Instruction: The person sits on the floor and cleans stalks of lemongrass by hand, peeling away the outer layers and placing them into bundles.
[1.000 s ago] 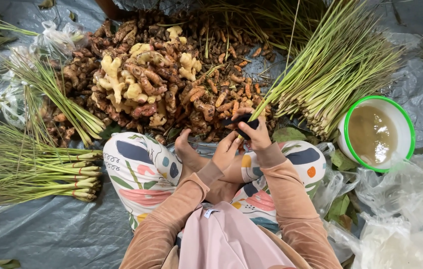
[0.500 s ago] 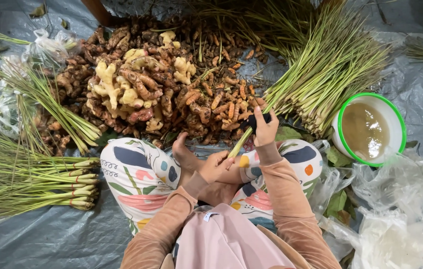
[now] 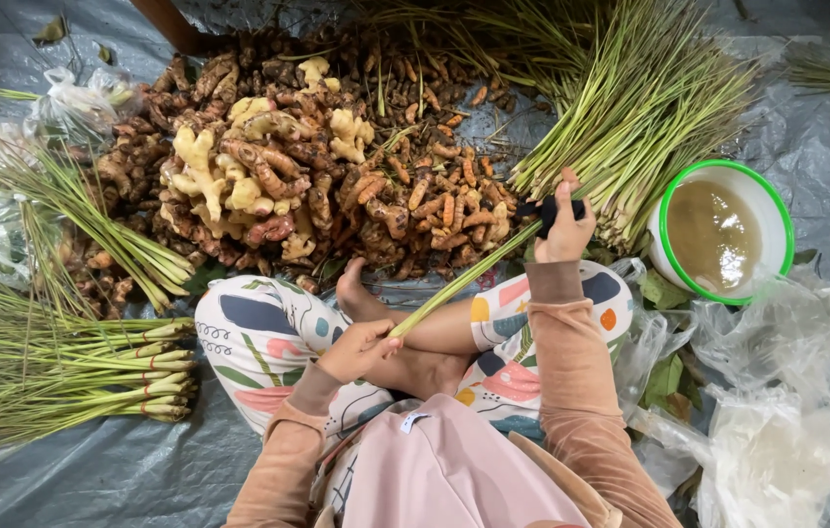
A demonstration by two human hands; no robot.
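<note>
I sit cross-legged on a grey tarp. My left hand grips the thick end of a green lemongrass stalk over my lap. The stalk slants up to the right to my right hand, which is closed around a small black-handled tool at the stalk's far part. Just beyond that hand lies a big loose pile of lemongrass.
A heap of ginger and turmeric roots lies ahead. Tied lemongrass bundles lie at the left. A white bowl with a green rim holds cloudy liquid at the right. Crumpled plastic bags lie at the lower right.
My hands were close together over my lap. Now the right hand has moved out to the upper right along the stalk, which is stretched between both hands.
</note>
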